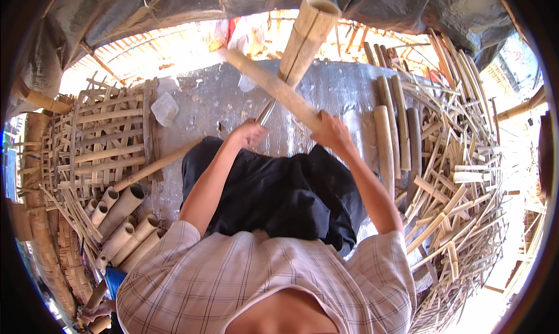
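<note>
My left hand is closed on the near end of a knife, its narrow metal blade pointing away from me. The blade meets a thick bamboo tube that tilts up and away, with a dark split line running along its side. In my right hand is a bamboo stick, gripped at its near end. It slants up to the left and crosses in front of the tube's lower end, hiding where the blade and tube touch. The stick's far tip is blurred.
A grey sheet surface lies before me. To the left are a bamboo lattice and several cut tubes. Bamboo poles and a heap of split strips fill the right. Dark plastic sheeting hangs overhead.
</note>
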Demonstrator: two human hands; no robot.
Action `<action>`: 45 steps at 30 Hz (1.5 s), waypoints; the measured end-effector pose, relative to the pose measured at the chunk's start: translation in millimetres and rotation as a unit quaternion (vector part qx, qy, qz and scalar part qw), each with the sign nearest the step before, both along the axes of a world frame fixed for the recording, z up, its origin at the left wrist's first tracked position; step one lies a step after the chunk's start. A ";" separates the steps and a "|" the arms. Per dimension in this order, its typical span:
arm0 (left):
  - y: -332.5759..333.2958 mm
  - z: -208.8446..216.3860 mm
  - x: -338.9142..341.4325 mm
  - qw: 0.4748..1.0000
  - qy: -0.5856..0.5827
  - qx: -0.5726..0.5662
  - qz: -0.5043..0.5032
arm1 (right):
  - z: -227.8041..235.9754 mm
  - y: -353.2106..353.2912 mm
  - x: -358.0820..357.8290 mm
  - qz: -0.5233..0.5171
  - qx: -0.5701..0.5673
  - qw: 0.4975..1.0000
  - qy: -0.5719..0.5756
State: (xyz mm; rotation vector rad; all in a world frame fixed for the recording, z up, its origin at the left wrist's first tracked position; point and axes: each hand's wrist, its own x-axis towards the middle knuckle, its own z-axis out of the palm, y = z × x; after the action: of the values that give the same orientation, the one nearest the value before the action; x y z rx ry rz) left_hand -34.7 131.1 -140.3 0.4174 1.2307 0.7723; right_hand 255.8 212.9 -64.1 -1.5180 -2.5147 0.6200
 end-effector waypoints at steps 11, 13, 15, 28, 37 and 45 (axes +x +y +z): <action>35.6 25.9 -5.7 0.995 -0.103 -0.001 -0.003 | 223.8 7.6 5.8 -0.002 0.133 0.955 0.266; 31.6 23.5 -7.6 0.995 -0.101 0.004 -0.002 | 236.3 11.1 -0.3 -0.011 0.194 0.922 0.334; 22.8 20.2 -8.3 0.994 -0.112 0.001 0.010 | 219.5 6.5 -15.1 -0.003 0.174 0.897 0.407; -8.4 -29.8 -25.4 0.994 -0.101 -0.030 -0.004 | 37.1 14.7 -24.8 0.043 -0.136 0.990 0.003; 0.2 -24.9 -18.7 0.989 -0.136 -0.049 0.006 | 219.0 -19.5 -43.5 0.125 0.103 0.971 0.179; 0.4 -23.4 -0.4 0.988 -0.140 -0.044 0.037 | 155.1 -7.2 -65.3 0.127 0.130 0.921 0.345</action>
State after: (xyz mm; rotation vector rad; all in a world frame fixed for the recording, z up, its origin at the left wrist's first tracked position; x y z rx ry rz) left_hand -35.2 131.5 -163.7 0.1848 1.0156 0.8069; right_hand 190.5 205.7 91.1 -0.7072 -2.1232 0.6705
